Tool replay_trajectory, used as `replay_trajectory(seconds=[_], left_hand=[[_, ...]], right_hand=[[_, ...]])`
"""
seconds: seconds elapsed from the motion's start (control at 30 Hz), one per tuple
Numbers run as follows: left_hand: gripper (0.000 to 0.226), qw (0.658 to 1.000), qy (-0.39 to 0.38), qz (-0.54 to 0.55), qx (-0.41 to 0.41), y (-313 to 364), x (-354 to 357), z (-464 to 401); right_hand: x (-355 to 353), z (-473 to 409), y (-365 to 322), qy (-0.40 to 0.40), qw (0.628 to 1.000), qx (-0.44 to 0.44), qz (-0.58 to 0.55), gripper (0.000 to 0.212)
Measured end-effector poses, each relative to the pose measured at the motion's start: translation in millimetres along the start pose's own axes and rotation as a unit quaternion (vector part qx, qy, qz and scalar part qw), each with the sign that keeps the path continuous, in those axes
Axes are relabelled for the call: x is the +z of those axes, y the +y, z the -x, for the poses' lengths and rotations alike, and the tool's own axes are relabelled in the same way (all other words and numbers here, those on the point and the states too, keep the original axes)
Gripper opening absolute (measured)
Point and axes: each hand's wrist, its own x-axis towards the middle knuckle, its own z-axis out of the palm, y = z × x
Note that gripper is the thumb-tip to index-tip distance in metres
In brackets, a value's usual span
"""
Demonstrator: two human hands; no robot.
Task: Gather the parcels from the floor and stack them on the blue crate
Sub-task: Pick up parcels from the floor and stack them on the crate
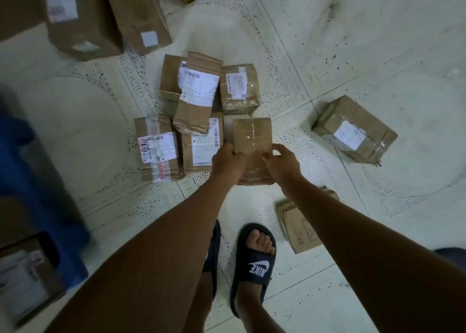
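Both hands, left (228,160) and right (282,162), clasp a plain parcel (252,136) by its sides.

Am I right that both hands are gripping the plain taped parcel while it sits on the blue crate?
Not quite: the head view shows the left hand and right hand gripping the plain taped parcel over the floor, not on the blue crate.
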Motion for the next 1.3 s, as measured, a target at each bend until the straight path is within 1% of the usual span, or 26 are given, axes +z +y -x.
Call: replay_trajectory(seconds=[0.13,0.3,0.4,0.5,0.6,0.63,0.7,0.77,0.83,0.93,1.07,1.13,1.23,1.3], left_hand=[[0.026,0.999,0.004,0.031,-0.014,22,-29,45],[0.031,0.996,0.034,0.079,-0.031,57,-97,114],[0.042,0.992,0.072,0.104,-0.028,63,-163,153],[0.037,0.983,0.135,0.112,-0.057,46,-227,170],[0.035,0.972,0.167,0.138,-0.093,17,-293,189],[0.033,0.968,0.183,0.142,-0.097,3,-313,195],[0.033,0.96,0.204,0.158,-0.104,-32,-348,206],[0.037,0.954,0.225,0.165,-0.108,-66,-378,219],[0.041,0.949,0.238,0.177,-0.105,-106,-406,230],[0.044,0.94,0.239,0.221,-0.103,-157,-440,249],[0.045,0.926,0.24,0.267,-0.121,-241,-493,282],[0.044,0.912,0.245,0.3,-0.132,-276,-518,294],[0.042,0.889,0.249,0.36,-0.136,-325,-555,304],[0.044,0.882,0.267,0.362,-0.137,-347,-575,308]], right_hand=[[-23,54,-26,0.014,0.999,-0.029,0.037,0.041],[-37,124,-96,0.041,0.995,-0.06,0.061,0.026],[-15,163,-140,0.016,0.991,-0.1,0.088,0.025],[21,212,-185,-0.031,0.981,-0.153,0.118,0.024],[73,251,-215,-0.058,0.964,-0.215,0.145,0.036],[93,263,-221,-0.075,0.957,-0.234,0.155,0.036],[136,287,-228,-0.107,0.941,-0.261,0.187,0.028],[173,310,-232,-0.128,0.933,-0.276,0.193,0.026],[214,339,-231,-0.142,0.927,-0.289,0.191,0.03],[267,375,-222,-0.146,0.921,-0.308,0.187,0.034],[342,438,-213,-0.179,0.895,-0.335,0.233,0.034],[374,466,-213,-0.187,0.885,-0.338,0.261,0.034],[426,498,-217,-0.202,0.878,-0.343,0.265,0.035],[455,516,-217,-0.207,0.878,-0.343,0.263,0.038]])
